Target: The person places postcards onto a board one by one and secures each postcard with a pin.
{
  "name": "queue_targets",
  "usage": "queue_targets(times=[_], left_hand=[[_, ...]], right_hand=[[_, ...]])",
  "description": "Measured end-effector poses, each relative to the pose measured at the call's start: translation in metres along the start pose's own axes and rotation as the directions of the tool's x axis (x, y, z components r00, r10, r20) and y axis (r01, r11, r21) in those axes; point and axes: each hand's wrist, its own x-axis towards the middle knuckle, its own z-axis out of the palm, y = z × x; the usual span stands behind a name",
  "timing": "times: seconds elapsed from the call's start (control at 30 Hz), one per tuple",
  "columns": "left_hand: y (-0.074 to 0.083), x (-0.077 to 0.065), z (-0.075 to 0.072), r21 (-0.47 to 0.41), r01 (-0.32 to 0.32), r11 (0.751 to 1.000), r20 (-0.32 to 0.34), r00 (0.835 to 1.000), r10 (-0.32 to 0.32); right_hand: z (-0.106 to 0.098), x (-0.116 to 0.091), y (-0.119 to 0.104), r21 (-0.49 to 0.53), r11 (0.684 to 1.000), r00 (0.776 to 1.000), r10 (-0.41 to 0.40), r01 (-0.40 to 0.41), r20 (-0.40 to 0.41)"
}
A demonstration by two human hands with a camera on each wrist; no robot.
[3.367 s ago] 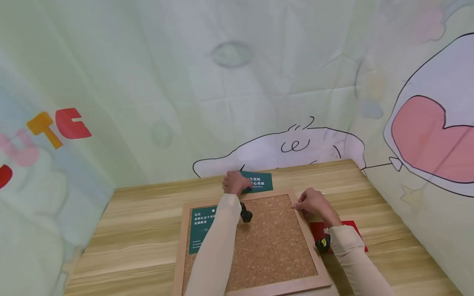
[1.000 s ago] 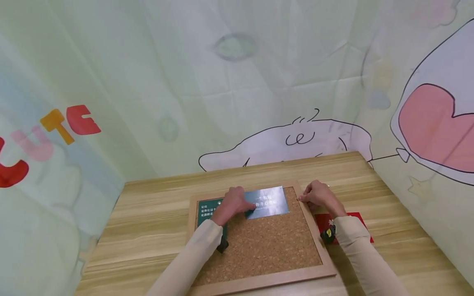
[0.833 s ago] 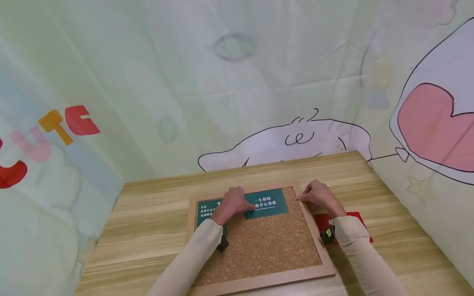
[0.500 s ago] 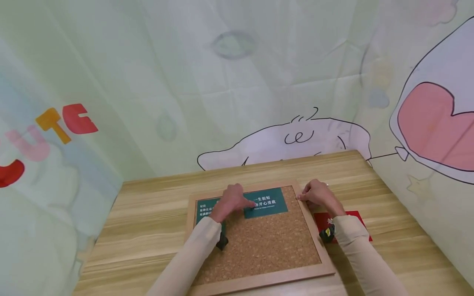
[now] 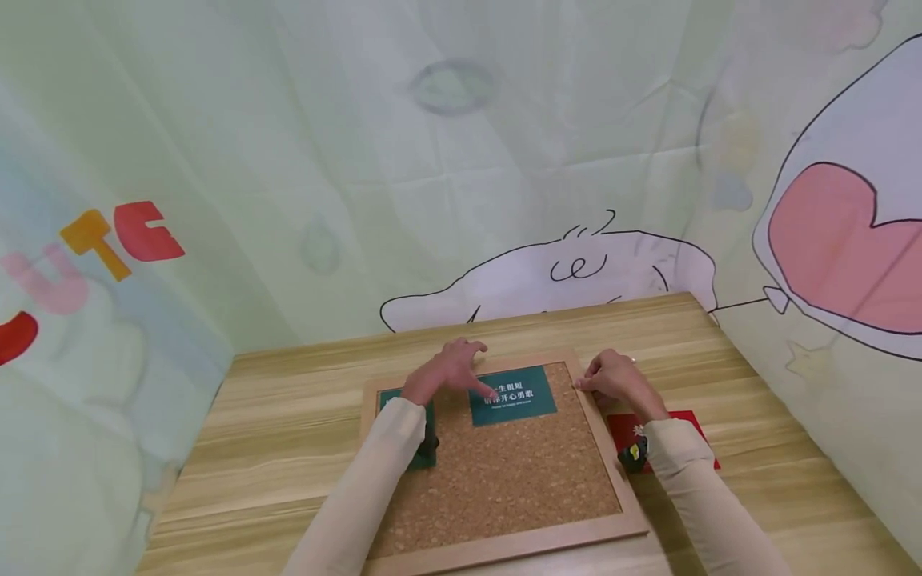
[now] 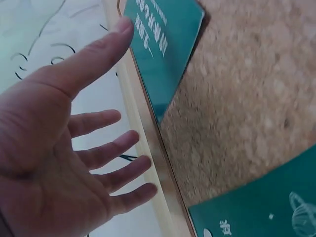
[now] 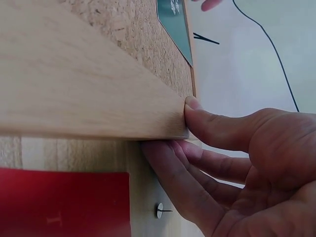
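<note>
A wood-framed cork board (image 5: 533, 480) lies on the table. Along its top edge rests a green card (image 5: 522, 406) with white writing. My left hand (image 5: 454, 368) has its fingers spread beyond the board's top edge. Its thumb reaches over the card's near corner; whether it touches I cannot tell. Another green card (image 6: 266, 197) lies at the board's left, partly covered by my left wrist. My right hand (image 5: 612, 378) pinches the frame's top right corner, thumb (image 7: 212, 126) on top and fingers below.
A red card (image 5: 684, 436) lies on the table right of the board, partly under my right wrist. Near it is a drawing pin (image 7: 160, 211) on its head. A printed cloth (image 5: 324, 160) hangs behind the table (image 5: 274, 448).
My left hand has brought the green card from behind the board onto the cork. Since half a second ago, its fingers have spread and moved back. My right hand keeps its hold.
</note>
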Motion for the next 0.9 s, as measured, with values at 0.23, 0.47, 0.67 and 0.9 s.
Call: queue_targets(times=[0.23, 0.47, 0.67, 0.9], left_hand=[[-0.01, 0.007, 0.0, -0.022, 0.014, 1.0, 0.09, 0.996, -0.012], [-0.016, 0.01, 0.001, -0.032, -0.005, 0.999, 0.097, 0.995, 0.008], [-0.017, 0.008, 0.0, -0.055, -0.003, 0.998, 0.096, 0.995, 0.008], [-0.016, 0.007, 0.001, -0.03, -0.01, 0.999, 0.107, 0.994, 0.014]], right_hand=[[0.0, 0.0, 0.0, -0.005, 1.0, 1.0, -0.001, 0.001, 0.004], [0.0, 0.001, 0.0, -0.033, 0.999, 1.0, -0.015, 0.015, -0.006], [0.0, 0.001, 0.0, -0.023, 0.999, 1.0, -0.026, 0.026, 0.001], [-0.001, -0.001, -0.002, -0.027, 1.0, 1.0, -0.015, 0.015, -0.001]])
